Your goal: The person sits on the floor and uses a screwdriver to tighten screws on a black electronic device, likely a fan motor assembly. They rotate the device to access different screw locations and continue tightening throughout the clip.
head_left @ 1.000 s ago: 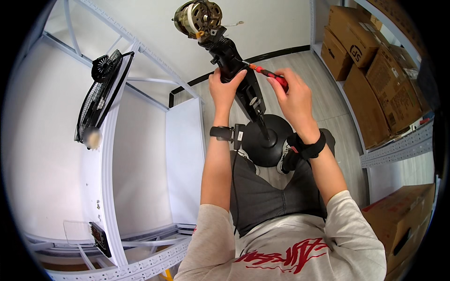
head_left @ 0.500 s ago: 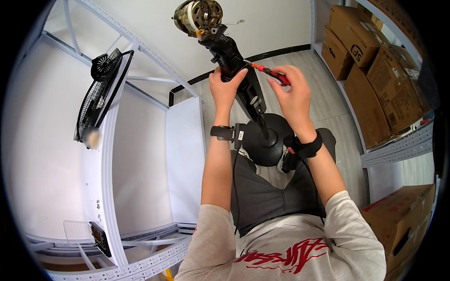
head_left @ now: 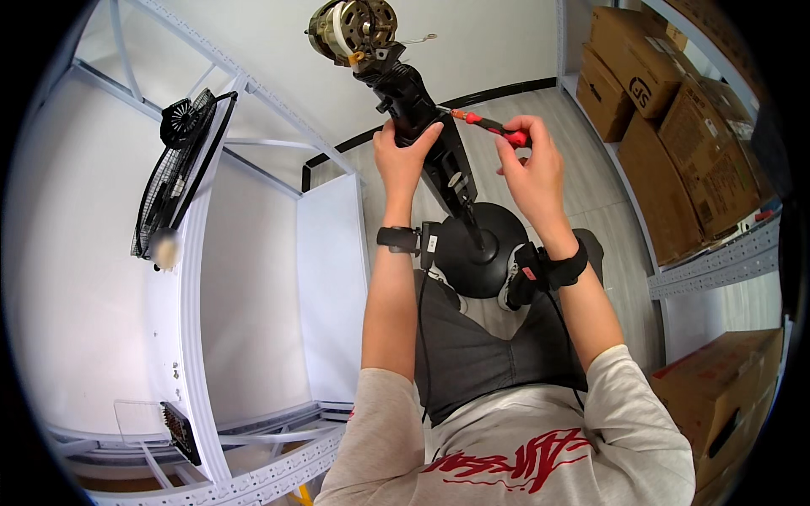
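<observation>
A floor fan stands in front of me, its bare motor [head_left: 364, 32] exposed at the top of a black body [head_left: 453, 169] with a round black base [head_left: 462, 268] on the floor. My left hand [head_left: 398, 166] is wrapped round that body just below the neck, thumb on the near side. In my right hand [head_left: 537, 173] is a red and black screwdriver [head_left: 504, 133], pinched at the end of its handle between thumb and fingers. Its tip meets the right side of the body, level with my left hand; the exact spot it touches is too small to make out.
On the white shelf to the left lie a black fan grille with blades [head_left: 175, 173], some small screws [head_left: 175, 371] and a screwdriver bit case [head_left: 180, 433]. Cardboard boxes [head_left: 662, 173] fill the right rack, with another box [head_left: 717, 405] lower down. Cables hang from both wrist straps.
My right hand has shifted slightly and its fingers have turned round the screwdriver handle, showing more of the handle. My left hand keeps its hold on the fan body.
</observation>
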`<control>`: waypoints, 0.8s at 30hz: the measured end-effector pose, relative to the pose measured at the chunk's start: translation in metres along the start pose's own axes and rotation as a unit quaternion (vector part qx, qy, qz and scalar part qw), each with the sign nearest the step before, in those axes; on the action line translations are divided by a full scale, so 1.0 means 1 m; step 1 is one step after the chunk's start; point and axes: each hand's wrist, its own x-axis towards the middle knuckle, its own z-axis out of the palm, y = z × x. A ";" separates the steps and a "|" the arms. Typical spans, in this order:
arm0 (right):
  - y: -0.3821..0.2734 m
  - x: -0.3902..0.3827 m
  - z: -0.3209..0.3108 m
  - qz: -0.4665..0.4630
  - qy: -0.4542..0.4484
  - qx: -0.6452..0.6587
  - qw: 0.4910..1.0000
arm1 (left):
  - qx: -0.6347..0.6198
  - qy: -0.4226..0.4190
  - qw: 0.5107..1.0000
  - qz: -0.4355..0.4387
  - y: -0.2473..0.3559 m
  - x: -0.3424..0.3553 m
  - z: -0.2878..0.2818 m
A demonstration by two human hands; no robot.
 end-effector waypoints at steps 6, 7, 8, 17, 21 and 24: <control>-0.014 0.004 -0.006 0.119 -0.091 -0.061 0.987 | -0.009 -0.014 1.000 -0.010 -0.007 0.002 -0.001; -0.012 0.004 -0.005 0.055 -0.066 -0.063 0.994 | -0.012 -0.012 1.000 -0.007 -0.009 0.003 -0.001; -0.009 0.003 -0.005 -0.010 -0.040 -0.068 0.997 | -0.011 -0.015 1.000 -0.006 -0.009 0.003 0.000; -0.009 0.002 -0.004 -0.055 -0.033 -0.108 0.992 | -0.016 -0.007 1.000 0.009 -0.010 0.004 0.002; -0.013 -0.002 -0.003 -0.090 -0.008 -0.042 0.995 | -0.016 -0.021 1.000 -0.010 -0.009 0.003 0.000; -0.009 0.001 0.000 -0.076 -0.007 -0.064 0.995 | -0.020 -0.026 0.999 -0.021 -0.007 0.002 0.000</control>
